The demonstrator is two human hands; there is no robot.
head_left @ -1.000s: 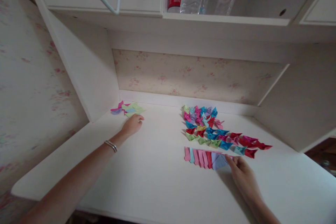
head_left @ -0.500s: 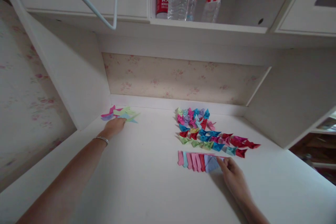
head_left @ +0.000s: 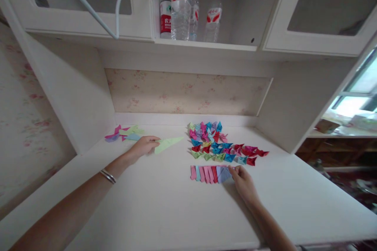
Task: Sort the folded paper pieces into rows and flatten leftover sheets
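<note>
My left hand (head_left: 143, 146), with a bracelet at the wrist, pinches a light green paper sheet (head_left: 167, 143) and holds it just right of a small pile of loose coloured sheets (head_left: 123, 133) by the left wall. My right hand (head_left: 244, 180) rests on the white desk (head_left: 165, 204), its fingertips closed on the right end of a row of folded paper pieces (head_left: 209, 173), at the pale purple one. Behind that row lies a spread of several small folded paper shapes (head_left: 219, 145) in red, blue, green and pink.
A shelf above the desk holds water bottles (head_left: 182, 6). Cabinet doors (head_left: 321, 11) flank it, and a thin white bar (head_left: 88, 6) hangs at the upper left. Side panels wall the desk left and right. A window and clutter show at the far right.
My left hand has drawn a light green sheet out of the left pile and moved it rightwards. The view has tilted up and shifted. My right hand stays at the row's end.
</note>
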